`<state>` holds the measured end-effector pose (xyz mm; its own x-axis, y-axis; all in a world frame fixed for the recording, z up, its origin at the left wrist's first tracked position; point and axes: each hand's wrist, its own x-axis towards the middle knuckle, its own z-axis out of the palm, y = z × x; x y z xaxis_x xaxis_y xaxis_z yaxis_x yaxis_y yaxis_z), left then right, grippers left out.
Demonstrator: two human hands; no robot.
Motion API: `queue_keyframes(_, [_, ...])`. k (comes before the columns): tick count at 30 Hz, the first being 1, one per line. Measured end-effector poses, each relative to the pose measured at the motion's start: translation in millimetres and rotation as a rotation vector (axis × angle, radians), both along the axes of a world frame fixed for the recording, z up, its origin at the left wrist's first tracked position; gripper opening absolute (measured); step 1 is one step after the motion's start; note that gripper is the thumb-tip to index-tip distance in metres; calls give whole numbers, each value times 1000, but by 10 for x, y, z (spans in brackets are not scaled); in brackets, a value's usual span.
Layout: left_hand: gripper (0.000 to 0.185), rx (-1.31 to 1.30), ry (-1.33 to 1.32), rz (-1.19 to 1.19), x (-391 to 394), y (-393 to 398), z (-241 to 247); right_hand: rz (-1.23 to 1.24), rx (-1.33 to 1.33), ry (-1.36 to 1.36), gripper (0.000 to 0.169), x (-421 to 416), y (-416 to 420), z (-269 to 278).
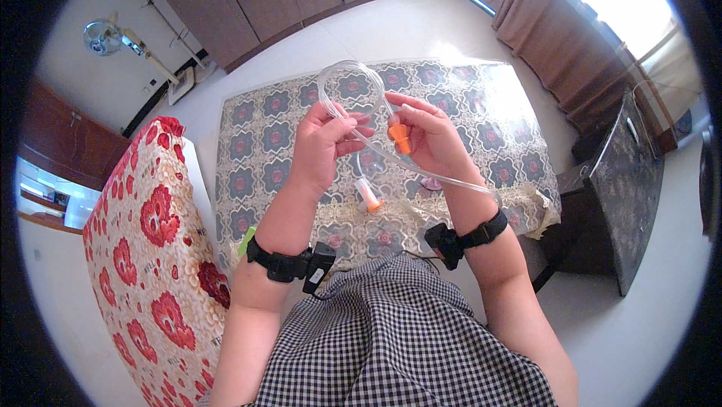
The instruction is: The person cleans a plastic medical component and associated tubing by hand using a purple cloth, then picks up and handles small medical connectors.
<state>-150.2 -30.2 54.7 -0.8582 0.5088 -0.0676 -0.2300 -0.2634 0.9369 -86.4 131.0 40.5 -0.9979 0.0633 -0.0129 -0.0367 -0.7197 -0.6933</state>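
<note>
Between my hands, above the table, is a loop of clear plastic tubing [324,90]. My left hand [322,145] pinches the coil's lower left side between thumb and fingers. My right hand [431,131] holds the tube near an orange funnel-shaped plastic connector [400,135], which hangs against its fingers. One length of the tubing runs from my left hand across to my right forearm. Below the hands, a white fitting with an orange end [368,195] is joined to a thin tube; whether it rests on the table is unclear.
A patterned lace tablecloth under clear plastic covers the table [243,141]. A small pink item [431,183] lies on it. Red-flowered fabric [161,215] stands at left, a dark panel [626,204] at right. Black devices [319,267] are strapped to my forearms. Beyond are a fan [102,38] and curtains [541,52].
</note>
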Motion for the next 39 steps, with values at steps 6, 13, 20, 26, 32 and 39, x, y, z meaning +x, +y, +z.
queue_keyframes(6, [6,-102,134,-14,7,-9,45,157,-85,164,41,50,48,-87])
queue_keyframes(13, [7,-151,249,-65,66,37,49,-71,-10,158,43,27,-126,-93])
queue_keyframes(20, [7,-76,238,-128,88,22,26,-80,59,138,34,3,-196,-104])
queue_keyframes(26, [7,-3,227,-121,117,28,18,-172,113,131,12,8,-345,-46])
queue_keyframes(32, [8,125,165,-91,187,62,-1,-107,41,210,11,3,-309,-66])
queue_keyframes(39, [9,195,183,-14,231,82,75,-76,14,309,13,16,-325,-58])
